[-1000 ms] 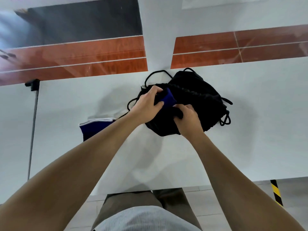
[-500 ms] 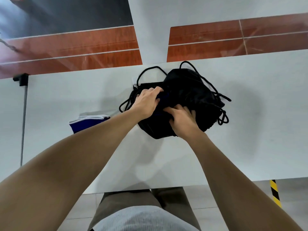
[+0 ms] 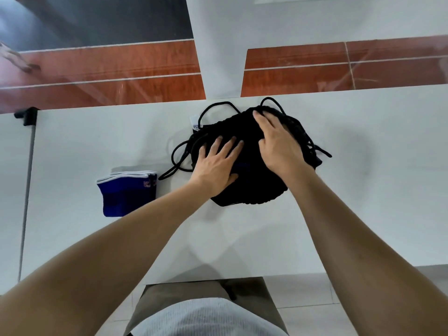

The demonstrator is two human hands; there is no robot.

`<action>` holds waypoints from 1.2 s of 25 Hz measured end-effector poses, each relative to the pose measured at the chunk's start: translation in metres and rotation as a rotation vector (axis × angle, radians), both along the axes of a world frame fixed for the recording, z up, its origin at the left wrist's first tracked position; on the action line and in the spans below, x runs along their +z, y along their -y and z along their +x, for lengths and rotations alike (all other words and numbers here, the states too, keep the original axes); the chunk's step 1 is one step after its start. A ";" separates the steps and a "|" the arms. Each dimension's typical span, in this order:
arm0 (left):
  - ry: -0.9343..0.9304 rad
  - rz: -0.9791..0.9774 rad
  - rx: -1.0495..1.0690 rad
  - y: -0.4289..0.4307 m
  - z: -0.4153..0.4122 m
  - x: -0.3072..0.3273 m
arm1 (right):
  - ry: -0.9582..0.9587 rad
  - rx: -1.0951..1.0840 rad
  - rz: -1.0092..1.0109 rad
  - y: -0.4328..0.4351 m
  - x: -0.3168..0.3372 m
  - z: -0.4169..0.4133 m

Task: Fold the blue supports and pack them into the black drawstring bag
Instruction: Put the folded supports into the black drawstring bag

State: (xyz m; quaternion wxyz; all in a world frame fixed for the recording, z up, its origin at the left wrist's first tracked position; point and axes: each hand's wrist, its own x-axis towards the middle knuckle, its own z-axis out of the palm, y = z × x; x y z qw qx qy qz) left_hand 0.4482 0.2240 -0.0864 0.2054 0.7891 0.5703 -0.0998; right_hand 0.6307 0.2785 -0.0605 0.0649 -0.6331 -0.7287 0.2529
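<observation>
The black drawstring bag (image 3: 252,190) lies crumpled on the white table (image 3: 363,202), its cords looping out to the left and right. My left hand (image 3: 218,163) lies flat on the bag's left part with fingers spread. My right hand (image 3: 278,146) rests on the bag's upper right part, fingers extended toward the far edge. A sliver of blue shows through the bag between my hands (image 3: 243,166). A folded blue support with white trim (image 3: 126,192) sits on the table to the left of the bag, apart from both hands.
The table's far edge meets a white pillar (image 3: 218,57) and red-brown floor. A black clamp with a grey pole (image 3: 28,117) stands at the far left. The near edge runs above my lap.
A blue support that my left hand held at the bag's mouth is now inside the bag. Both hands have let go of the bag's fabric and lie flat on top of it.
</observation>
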 end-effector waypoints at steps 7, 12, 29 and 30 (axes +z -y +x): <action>-0.006 -0.005 0.012 -0.002 -0.017 -0.001 | 0.069 0.009 -0.049 -0.015 0.007 0.015; 0.065 0.076 0.047 0.008 -0.015 0.011 | 0.000 -0.030 0.040 0.006 0.011 0.005; 0.129 0.039 0.904 0.156 -0.208 0.020 | -0.356 0.016 -0.263 0.139 0.001 -0.210; 0.141 -0.012 0.894 0.156 -0.214 0.014 | -0.337 -0.028 -0.335 0.145 -0.006 -0.219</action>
